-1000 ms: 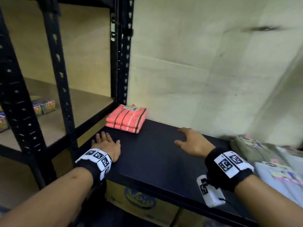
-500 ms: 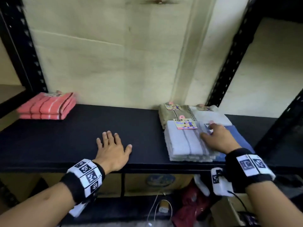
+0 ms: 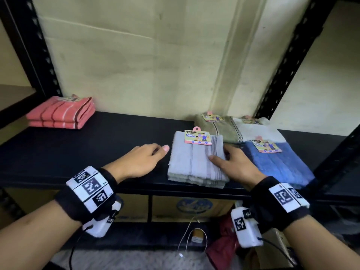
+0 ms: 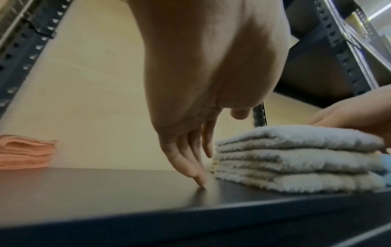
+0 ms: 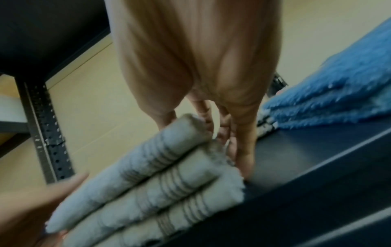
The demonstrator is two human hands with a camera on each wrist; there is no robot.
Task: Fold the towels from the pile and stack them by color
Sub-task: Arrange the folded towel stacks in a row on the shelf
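Observation:
A stack of folded grey towels [image 3: 194, 162] with a paper label lies at the front of the black shelf [image 3: 97, 152]. My right hand [image 3: 231, 164] grips its right edge, thumb on top and fingers [image 5: 243, 150] down the side to the shelf. My left hand [image 3: 144, 160] is open at the stack's left edge, with straight fingertips [image 4: 198, 180] touching the shelf beside the grey towels [image 4: 296, 157]. A blue towel [image 3: 276, 164] lies right of the stack. Behind are an olive towel [image 3: 214, 129] and a white towel [image 3: 257, 131]. A folded salmon striped stack [image 3: 60, 114] sits far left.
Black perforated rack posts [image 3: 288, 61] stand at both ends of the shelf, with a pale wall behind. Below the shelf are cardboard boxes [image 3: 192, 207], a white cable and a dark red cloth [image 3: 222, 248] on the floor.
The view swung right from the salmon stack to the pile. My right hand reached the grey stack and now grips its right edge. My left hand slid right to its left edge.

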